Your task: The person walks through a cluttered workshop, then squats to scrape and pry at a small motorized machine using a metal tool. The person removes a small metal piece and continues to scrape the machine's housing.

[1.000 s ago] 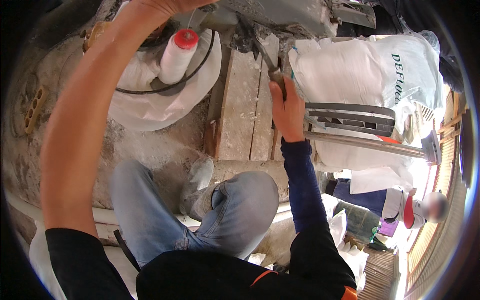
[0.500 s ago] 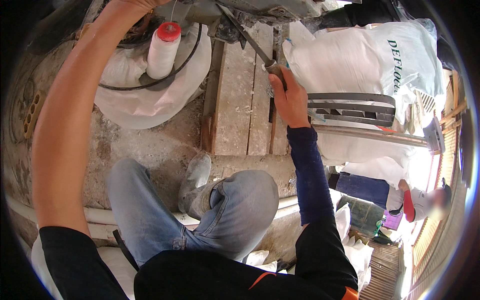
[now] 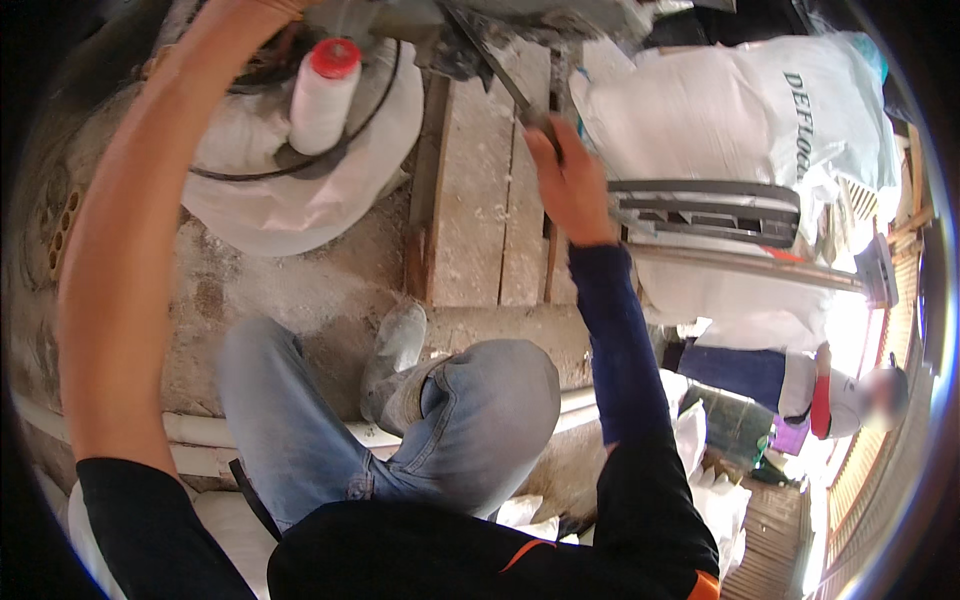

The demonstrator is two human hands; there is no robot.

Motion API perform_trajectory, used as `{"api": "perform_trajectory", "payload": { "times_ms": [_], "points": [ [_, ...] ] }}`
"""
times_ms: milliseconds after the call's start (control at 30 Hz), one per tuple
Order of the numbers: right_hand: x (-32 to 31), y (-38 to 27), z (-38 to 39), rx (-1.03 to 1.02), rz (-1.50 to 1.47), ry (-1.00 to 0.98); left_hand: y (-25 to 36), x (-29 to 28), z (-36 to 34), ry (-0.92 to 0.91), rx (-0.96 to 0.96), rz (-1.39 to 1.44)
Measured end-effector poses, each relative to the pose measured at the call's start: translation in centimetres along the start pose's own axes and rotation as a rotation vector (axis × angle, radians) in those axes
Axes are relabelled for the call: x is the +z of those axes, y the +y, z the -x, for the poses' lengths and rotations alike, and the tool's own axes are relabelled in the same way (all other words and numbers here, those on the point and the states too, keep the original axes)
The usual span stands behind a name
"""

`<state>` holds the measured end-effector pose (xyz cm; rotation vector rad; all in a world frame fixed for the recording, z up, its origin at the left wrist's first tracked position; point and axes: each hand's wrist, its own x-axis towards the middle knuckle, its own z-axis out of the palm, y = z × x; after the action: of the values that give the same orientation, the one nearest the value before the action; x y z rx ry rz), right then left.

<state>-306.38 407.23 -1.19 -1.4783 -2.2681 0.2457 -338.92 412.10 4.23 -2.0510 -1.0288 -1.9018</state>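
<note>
My right hand [image 3: 575, 185] is closed round the handle of a long, dark bladed tool [image 3: 500, 75]. The blade slants up and left, ending beside a grey, dusty machine part [image 3: 560, 22] at the top edge. Whether it is a knife or a file, I cannot tell. My left arm reaches up the left side, and only the back of my left hand [image 3: 265, 8] shows; the top edge cuts off its fingers. Below and right of that hand stands a white thread cone [image 3: 320, 110] with a red top, on a white sack [image 3: 300, 215].
A wooden pallet [image 3: 470, 200] lies ahead of my knees. At right are filled white sacks [image 3: 690, 110], a dark slatted metal piece [image 3: 710, 205] and a metal rail [image 3: 740, 265]. A black cable [image 3: 375, 130] curves round the cone. Another person [image 3: 740, 375] stands farther right.
My right hand has shifted slightly up and left with the bladed tool and is blurred by motion. My left hand stays at the top edge. The other person's arm has lowered.
</note>
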Motion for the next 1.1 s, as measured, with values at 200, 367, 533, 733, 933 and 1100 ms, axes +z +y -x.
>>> {"api": "perform_trajectory", "payload": {
  "times_ms": [200, 367, 533, 733, 933, 1100],
  "points": [
    [-0.7, 1.3, 3.7, 0.154, 0.12, -0.001, 0.6, 0.4, -0.1, 0.005, -0.034, -0.028],
    [-2.2, 1.3, 10.1, 0.156, 0.179, 0.109, 0.7, -0.3, -0.1, 0.0, -0.077, -0.049],
    [-5.2, -3.6, 11.5, 0.205, 0.156, 0.048, 0.6, -0.2, 0.5, 0.032, -0.075, -0.144],
    [-7.4, -5.9, 10.2, 0.231, 0.203, -0.006, 1.0, 0.0, 0.3, 0.027, -0.087, -0.159],
    [-9.6, -7.5, 9.6, 0.409, 0.112, -0.155, 1.1, -0.2, 0.4, 0.053, -0.09, -0.202],
    [-10.5, -9.1, 8.3, 0.461, 0.119, -0.235, 1.0, -0.5, 0.6, 0.038, -0.125, -0.216]
  ]
}}
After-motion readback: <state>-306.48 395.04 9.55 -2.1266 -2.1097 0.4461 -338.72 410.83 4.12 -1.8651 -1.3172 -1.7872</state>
